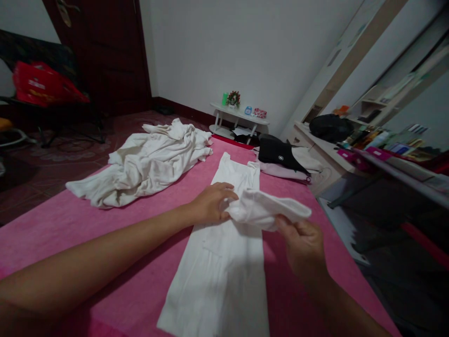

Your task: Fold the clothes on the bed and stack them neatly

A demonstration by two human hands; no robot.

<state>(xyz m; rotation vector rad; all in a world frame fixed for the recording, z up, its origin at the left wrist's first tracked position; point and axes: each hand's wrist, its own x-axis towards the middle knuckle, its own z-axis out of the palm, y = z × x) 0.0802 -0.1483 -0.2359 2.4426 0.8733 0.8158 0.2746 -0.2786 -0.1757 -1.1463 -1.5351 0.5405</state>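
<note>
- A white garment [228, 281] lies flat on the pink bed [140, 295], a long strip directly in front of the person, between the two arms.
- The right hand [303, 238] pinches a flap [270, 208] of the garment, thumb on top and fingers curled closed; the flap is raised at that end, over the strip's right edge.
- The left hand [213, 203] rests on the garment at the flap's other end, fingers bent and thumb spread partly apart from them around the cloth; whether it grips any, I cannot tell.
- Beyond the left arm, a rumpled white pile [143, 164] lies on the bed.
- At the far right corner, a black cloth [278, 152] tops a stack, near the white table [240, 114] by the wall.
</note>
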